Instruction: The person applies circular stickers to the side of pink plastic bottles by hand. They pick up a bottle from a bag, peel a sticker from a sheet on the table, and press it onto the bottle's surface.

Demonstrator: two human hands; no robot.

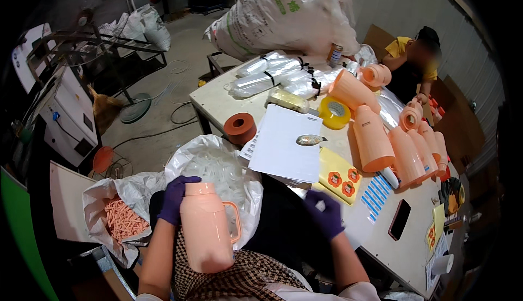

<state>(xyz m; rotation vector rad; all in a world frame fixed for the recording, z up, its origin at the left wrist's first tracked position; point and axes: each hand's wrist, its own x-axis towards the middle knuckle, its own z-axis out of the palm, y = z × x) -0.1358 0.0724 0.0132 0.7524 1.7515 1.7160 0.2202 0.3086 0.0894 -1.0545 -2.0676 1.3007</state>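
My left hand [175, 198], in a purple glove, is closed around the neck of a peach-pink plastic jug [204, 230]. The jug is upright over my lap, its handle toward the right. Near the table's front edge is my purple-gloved right hand [325, 214]. Its fingers are drawn together at a small whitish thing [320, 206] too unclear to name. Just beyond that hand lie yellow sticker sheets [339, 176] with red flower shapes and a sheet of blue-striped labels [376, 196]. White papers [286, 145] are stacked to their left.
Several peach jug bodies [373, 140] stand and lie on the table's right side. A phone [400, 220], yellow tape roll [334, 113] and brown roll [240, 128] lie there too. Sacks of clear parts [210, 164] and pink pieces [124, 219] flank my legs. A co-worker [411, 64] sits across.
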